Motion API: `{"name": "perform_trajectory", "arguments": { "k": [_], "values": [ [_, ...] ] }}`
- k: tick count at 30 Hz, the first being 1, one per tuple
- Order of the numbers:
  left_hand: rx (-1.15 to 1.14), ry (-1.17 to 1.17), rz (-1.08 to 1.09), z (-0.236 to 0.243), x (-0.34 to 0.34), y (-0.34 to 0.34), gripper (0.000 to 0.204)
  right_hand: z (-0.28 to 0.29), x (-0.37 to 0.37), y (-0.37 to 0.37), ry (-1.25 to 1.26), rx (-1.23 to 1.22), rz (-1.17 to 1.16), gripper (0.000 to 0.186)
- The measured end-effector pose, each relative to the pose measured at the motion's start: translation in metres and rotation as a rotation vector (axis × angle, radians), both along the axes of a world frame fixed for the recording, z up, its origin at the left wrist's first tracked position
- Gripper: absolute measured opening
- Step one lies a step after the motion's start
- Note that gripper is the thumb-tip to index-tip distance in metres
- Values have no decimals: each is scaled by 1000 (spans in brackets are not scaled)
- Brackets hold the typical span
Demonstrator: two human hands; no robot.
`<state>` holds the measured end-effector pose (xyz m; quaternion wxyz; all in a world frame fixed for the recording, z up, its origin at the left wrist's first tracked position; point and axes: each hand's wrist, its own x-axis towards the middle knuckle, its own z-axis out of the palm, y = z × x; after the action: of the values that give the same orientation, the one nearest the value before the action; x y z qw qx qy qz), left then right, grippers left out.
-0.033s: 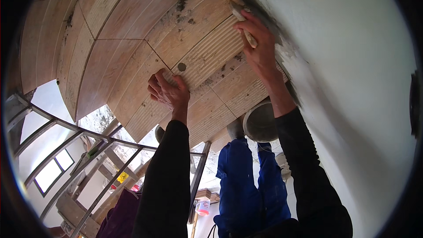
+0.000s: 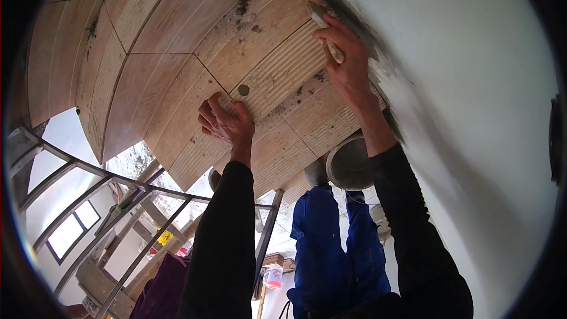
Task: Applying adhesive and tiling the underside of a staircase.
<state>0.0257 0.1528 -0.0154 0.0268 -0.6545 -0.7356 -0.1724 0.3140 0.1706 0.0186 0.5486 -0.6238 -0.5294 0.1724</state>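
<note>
My right hand (image 2: 349,62) is closed around a narrow, mortar-smeared hand tool (image 2: 335,50), near the seam between the tiles and the wall. The tool's exact kind is unclear. My left hand (image 2: 227,121) rests on the tiles with its fingers curled; something pale may be under them, but I cannot make it out. Beneath both hands lie wood-look step tiles (image 2: 271,80) with ribbed strips. A round grey spot (image 2: 243,90) of mortar sits just beyond my left hand, and dark crumbs (image 2: 243,5) are scattered on the upper tiles.
A white wall (image 2: 472,112) rises on the right, grey mortar along its foot. Near my feet stands a round dark bucket (image 2: 348,162). Blue trousers (image 2: 322,242) show below. A curved metal railing (image 2: 124,178) runs along the lower left, with boards and purple cloth (image 2: 162,286) beyond.
</note>
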Motion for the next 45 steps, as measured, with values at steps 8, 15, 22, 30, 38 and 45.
{"name": "perform_trajectory", "arguments": {
  "k": [8, 15, 22, 30, 38, 45],
  "values": [
    [-29, -12, 8, -1, 3, 1, 47, -5, 4, -1, 14, 30, 33, 43],
    [-8, 19, 15, -4, 3, 0, 47, -8, 5, -8, -15, 0, -2, 23],
    [-25, 16, 23, -3, 3, 0, 48, -10, 3, -4, 53, 4, 19, 46],
    [-15, 5, 22, -1, 6, 0, 47, -6, 4, -12, 137, -28, 23, 27],
    [-5, 9, 18, -3, 4, 1, 47, -5, 7, -13, 109, 38, 4, 25],
    [4, 24, 17, -2, 2, 2, 47, -9, 10, -15, 122, -6, 31, 26]
  ]
}}
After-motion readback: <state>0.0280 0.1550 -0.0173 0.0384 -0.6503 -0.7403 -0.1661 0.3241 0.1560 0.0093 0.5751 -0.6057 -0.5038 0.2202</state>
